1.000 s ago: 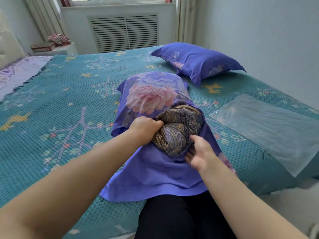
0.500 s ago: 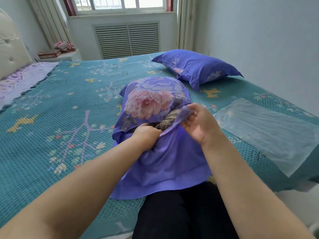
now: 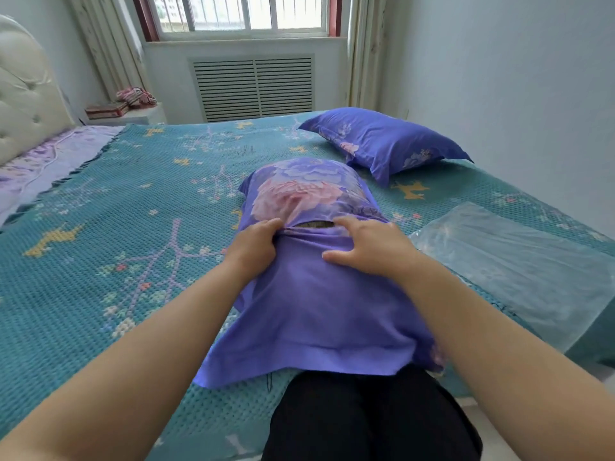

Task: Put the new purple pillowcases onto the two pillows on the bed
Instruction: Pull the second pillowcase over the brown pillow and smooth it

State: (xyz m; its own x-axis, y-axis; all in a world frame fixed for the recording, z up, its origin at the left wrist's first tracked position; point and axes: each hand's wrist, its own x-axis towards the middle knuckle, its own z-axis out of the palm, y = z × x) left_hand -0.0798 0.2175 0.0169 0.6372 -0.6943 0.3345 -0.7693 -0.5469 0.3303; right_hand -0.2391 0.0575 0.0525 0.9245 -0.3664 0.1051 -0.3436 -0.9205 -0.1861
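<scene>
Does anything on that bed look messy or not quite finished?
A strip of patterned brown pillow shows through the near purple pillowcase's opening, between both hands. An empty clear plastic bag lies by the bed's edge.
</scene>
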